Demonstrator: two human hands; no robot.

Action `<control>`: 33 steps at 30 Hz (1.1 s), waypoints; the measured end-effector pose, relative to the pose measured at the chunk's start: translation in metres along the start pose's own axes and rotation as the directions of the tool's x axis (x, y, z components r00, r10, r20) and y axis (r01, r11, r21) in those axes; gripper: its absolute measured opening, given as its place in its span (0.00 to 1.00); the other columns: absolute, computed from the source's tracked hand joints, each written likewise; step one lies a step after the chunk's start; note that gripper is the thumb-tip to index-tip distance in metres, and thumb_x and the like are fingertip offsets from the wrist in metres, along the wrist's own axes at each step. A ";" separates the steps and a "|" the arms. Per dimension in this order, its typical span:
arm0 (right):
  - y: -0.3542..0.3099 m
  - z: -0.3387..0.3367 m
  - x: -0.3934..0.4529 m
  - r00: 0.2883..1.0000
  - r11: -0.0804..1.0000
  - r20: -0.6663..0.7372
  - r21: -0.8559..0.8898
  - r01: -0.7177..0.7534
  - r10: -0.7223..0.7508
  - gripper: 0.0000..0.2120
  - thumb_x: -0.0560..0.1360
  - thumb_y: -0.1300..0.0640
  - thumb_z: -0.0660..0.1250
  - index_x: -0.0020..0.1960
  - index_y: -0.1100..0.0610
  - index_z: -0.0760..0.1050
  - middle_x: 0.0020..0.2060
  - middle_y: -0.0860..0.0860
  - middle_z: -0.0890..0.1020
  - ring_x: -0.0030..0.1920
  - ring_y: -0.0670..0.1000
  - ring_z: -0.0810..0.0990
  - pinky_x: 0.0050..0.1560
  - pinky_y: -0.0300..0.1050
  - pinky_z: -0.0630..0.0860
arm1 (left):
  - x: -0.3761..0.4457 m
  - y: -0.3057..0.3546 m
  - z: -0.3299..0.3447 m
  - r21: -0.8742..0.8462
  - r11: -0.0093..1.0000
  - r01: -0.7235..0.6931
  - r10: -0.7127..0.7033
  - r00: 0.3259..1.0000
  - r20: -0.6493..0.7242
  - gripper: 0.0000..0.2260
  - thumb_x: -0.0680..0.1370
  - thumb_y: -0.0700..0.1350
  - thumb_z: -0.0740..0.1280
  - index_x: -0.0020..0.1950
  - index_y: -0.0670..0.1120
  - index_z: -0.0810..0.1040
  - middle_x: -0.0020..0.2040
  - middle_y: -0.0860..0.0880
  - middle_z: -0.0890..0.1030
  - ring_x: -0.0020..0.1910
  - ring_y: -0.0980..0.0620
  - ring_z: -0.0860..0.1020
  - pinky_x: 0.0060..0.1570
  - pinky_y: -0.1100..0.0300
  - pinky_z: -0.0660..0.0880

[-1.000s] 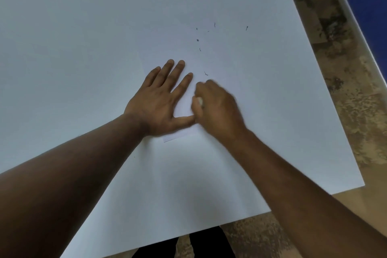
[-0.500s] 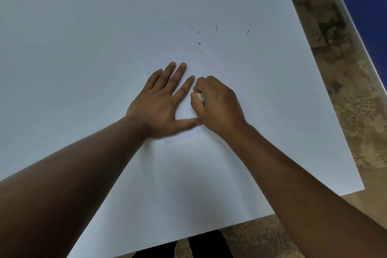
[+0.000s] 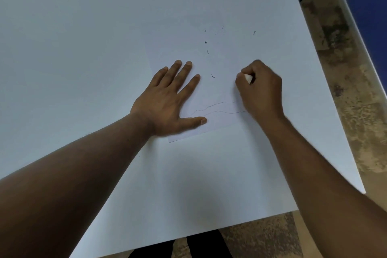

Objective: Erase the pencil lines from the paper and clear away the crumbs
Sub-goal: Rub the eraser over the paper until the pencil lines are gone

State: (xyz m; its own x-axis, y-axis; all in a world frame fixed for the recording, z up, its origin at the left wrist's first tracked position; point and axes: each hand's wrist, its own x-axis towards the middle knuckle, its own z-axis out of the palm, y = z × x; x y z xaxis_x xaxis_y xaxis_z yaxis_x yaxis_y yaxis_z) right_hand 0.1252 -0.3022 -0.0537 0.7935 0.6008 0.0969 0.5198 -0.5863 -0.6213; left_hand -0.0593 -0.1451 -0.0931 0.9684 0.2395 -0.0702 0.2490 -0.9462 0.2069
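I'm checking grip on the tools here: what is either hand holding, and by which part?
The right hand pinches a white eraser in its fingertips; only one end shows. The left hand holds nothing, lying flat on the paper.

No readable text or labels.

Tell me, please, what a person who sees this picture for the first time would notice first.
First come the two bare arms that reach in from the bottom edge: the left hand lies flat, fingers spread, on a sheet of paper, and the right hand beside it grips a small white eraser. Between the hands two thin wavy pencil lines cross the sheet. Farther up, dark eraser crumbs lie scattered.
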 end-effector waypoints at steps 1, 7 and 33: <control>-0.004 0.002 -0.012 0.999 0.998 -0.021 0.063 -0.031 0.032 0.04 0.74 0.58 0.66 0.43 0.59 0.75 0.37 0.49 0.80 0.36 0.48 0.75 0.41 0.43 0.73 | 0.000 0.000 0.000 -0.002 1.000 0.001 -0.001 1.000 0.005 0.46 0.76 0.79 0.44 0.85 0.52 0.45 0.85 0.46 0.41 0.84 0.47 0.38 0.82 0.46 0.42; -0.018 0.020 -0.070 0.987 0.931 -0.015 0.336 -0.144 0.158 0.03 0.77 0.54 0.67 0.46 0.51 0.78 0.36 0.44 0.80 0.33 0.43 0.75 0.36 0.30 0.72 | -0.002 0.000 -0.004 -0.043 0.999 -0.013 0.013 1.000 0.001 0.37 0.81 0.69 0.46 0.86 0.50 0.49 0.86 0.46 0.45 0.84 0.45 0.42 0.82 0.50 0.39; -0.055 0.039 -0.102 0.965 0.974 0.188 0.165 0.155 -0.185 0.04 0.74 0.59 0.71 0.44 0.59 0.78 0.38 0.50 0.78 0.37 0.49 0.76 0.39 0.44 0.75 | -0.039 -0.022 -0.001 0.044 0.987 -0.156 0.152 0.984 0.090 0.46 0.77 0.77 0.42 0.85 0.48 0.41 0.85 0.45 0.39 0.83 0.47 0.36 0.82 0.46 0.40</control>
State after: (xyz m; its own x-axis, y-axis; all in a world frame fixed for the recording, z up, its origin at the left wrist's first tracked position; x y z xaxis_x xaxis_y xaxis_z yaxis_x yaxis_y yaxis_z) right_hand 0.0031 -0.3103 -0.0593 0.6097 0.7901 0.0626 0.5768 -0.3882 -0.7188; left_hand -0.1028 -0.1336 -0.0937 0.9895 0.0722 -0.1255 0.0934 -0.9807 0.1719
